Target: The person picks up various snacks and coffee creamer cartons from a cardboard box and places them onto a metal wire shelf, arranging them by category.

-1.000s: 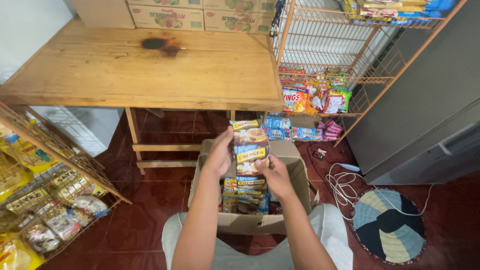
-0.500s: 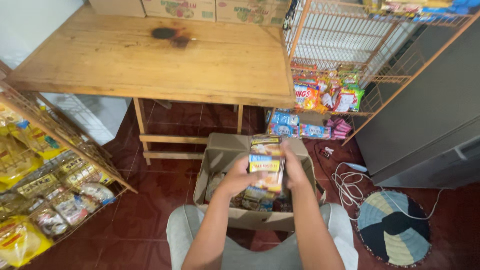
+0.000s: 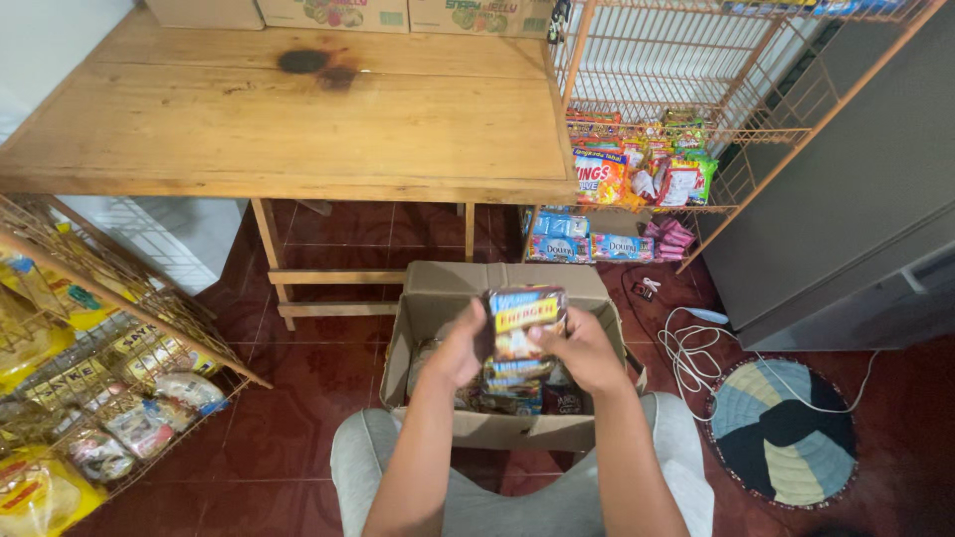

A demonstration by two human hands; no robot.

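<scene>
we hold a strip of sachet packs [image 3: 524, 333] over the open cardboard box [image 3: 438, 298], left hand [image 3: 460, 350] at its 9 o'clock edge and right hand [image 3: 580, 350] at 3 o'clock, each grip clamped on it. the strip's tail hangs into the box and, we judge, could snag the flap at 12 o'clock or tear if tugged. the wooden surface [image 3: 298, 129] overhangs at 12 o'clock; wire racks [image 3: 109, 328] crowd 9 and 2 o'clock, and a white cable [image 3: 686, 348] lies at 3.
</scene>
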